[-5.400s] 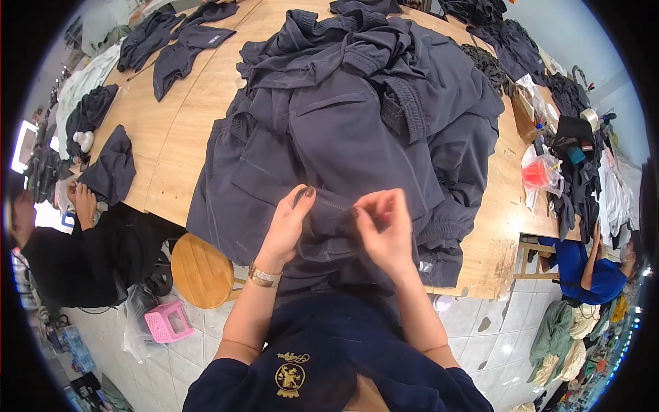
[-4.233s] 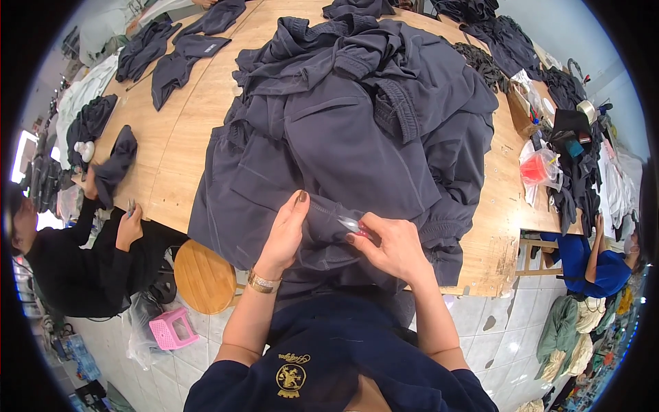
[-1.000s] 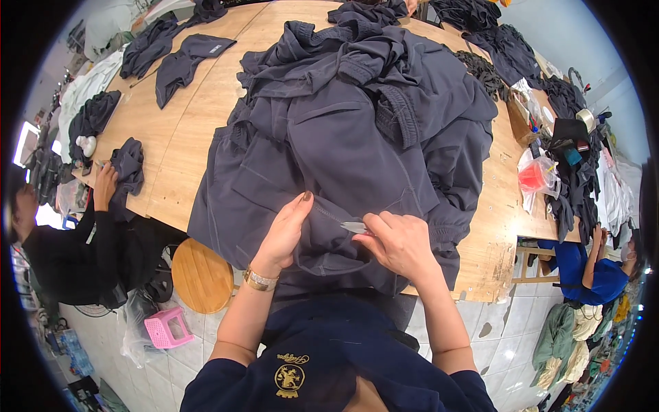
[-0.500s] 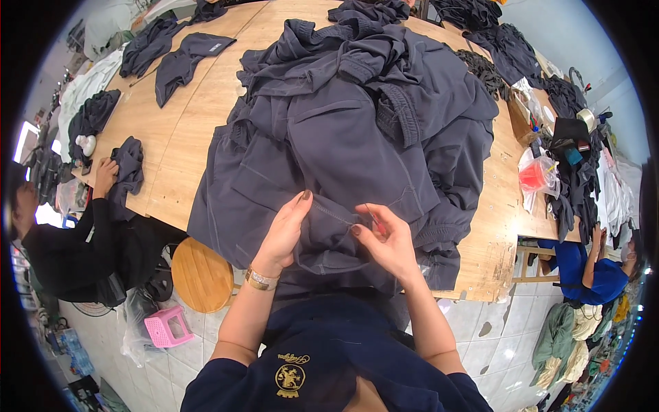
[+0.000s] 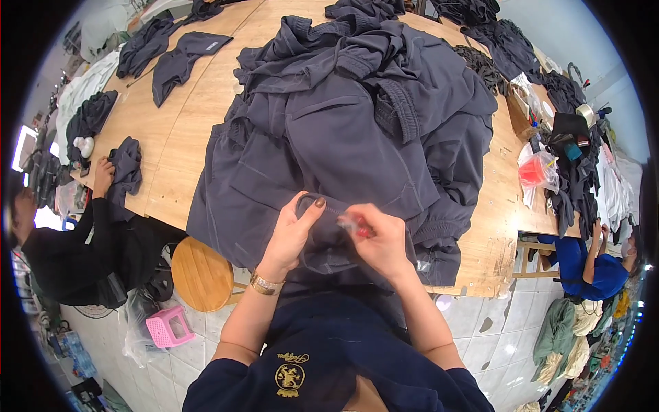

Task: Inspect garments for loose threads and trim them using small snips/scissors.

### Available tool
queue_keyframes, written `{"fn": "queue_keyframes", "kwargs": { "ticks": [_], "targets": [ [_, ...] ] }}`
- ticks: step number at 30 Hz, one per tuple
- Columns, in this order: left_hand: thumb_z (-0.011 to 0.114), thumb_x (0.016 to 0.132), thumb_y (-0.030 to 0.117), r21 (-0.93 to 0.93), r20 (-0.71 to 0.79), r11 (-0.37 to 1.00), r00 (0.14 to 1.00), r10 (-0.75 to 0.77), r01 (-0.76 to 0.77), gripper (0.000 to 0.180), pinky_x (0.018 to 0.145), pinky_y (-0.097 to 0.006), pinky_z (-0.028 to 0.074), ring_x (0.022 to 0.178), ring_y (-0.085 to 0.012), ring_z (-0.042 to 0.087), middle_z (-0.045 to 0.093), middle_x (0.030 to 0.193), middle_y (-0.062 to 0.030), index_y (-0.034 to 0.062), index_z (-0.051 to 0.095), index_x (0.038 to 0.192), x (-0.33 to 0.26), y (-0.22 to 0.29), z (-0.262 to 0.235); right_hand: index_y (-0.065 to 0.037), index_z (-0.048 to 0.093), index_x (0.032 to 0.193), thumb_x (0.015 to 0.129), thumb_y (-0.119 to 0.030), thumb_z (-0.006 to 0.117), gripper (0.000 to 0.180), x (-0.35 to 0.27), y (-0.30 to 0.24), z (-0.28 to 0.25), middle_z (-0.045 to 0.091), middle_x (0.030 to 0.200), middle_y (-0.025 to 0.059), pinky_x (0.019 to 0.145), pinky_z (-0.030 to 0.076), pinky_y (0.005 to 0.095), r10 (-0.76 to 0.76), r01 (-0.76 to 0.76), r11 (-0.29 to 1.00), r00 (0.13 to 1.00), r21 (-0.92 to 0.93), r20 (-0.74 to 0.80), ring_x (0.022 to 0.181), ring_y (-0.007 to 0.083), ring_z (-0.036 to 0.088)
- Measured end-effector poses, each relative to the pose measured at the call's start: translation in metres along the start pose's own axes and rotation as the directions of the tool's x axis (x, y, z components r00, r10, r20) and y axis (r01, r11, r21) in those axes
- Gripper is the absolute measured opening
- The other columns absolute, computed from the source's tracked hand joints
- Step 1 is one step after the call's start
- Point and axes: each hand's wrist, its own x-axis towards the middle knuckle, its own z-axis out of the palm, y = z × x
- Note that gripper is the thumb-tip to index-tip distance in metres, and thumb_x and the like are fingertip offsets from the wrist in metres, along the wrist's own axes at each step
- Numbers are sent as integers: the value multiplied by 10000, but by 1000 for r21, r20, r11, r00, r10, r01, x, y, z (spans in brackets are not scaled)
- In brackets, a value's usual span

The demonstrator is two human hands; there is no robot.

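Observation:
A dark grey garment (image 5: pixel 343 144) with a pocket slit and stitched seams lies on top of a heaped pile at the table's near edge. My left hand (image 5: pixel 288 237) pinches a seamed edge of it between thumb and fingers, lifting that fold a little. Close by on the right, my right hand (image 5: pixel 383 244) is closed around small red-handled snips (image 5: pixel 362 231). Their pale metal end points toward the held seam and is smeared by motion. Whether the blades touch a thread cannot be made out.
The pile rests on a wooden table (image 5: pixel 182 147). A round wooden stool (image 5: pixel 200 275) and a pink plastic stool (image 5: pixel 170 326) stand at left. Co-workers sit at both sides, one in black (image 5: pixel 89 254), one in blue (image 5: pixel 583 271). A red drink bag (image 5: pixel 535 172) lies right.
My right hand has turned and closed more around the snips, their tip swinging toward my left hand. My left thumb has shifted slightly right along the fabric edge.

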Motion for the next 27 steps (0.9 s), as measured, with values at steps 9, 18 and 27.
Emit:
{"fn": "queue_keyframes", "kwargs": {
  "ticks": [9, 18, 27],
  "targets": [
    [559, 926, 211, -76, -65, 997, 998, -21, 16, 148, 700, -185, 389, 760, -15, 460, 527, 824, 61, 72, 525, 888, -1, -1, 0, 18, 602, 945, 856, -95, 642, 150, -7, 17, 0, 566, 742, -32, 528, 360, 160, 436, -352, 830, 893, 433, -110, 597, 3, 429],
    [550, 926, 185, -147, -139, 989, 990, -28, 7, 137, 746, -210, 428, 805, -50, 521, 564, 864, 23, 49, 533, 930, -5, -1, 11, 19, 619, 958, 788, -201, 725, 297, -10, 2, -4, 432, 598, -75, 462, 249, 186, 489, -453, 851, 868, 267, -85, 519, 7, 302],
    [618, 844, 34, -82, 61, 996, 997, 42, -37, 168, 707, -202, 451, 785, -56, 554, 571, 864, 7, 58, 511, 972, -7, 12, -6, 7, 601, 819, 847, -68, 639, 89, -3, 6, -33, 563, 707, -63, 588, 371, 168, 487, -546, 637, 832, 545, 265, 661, 3, 462]
  ]
}}
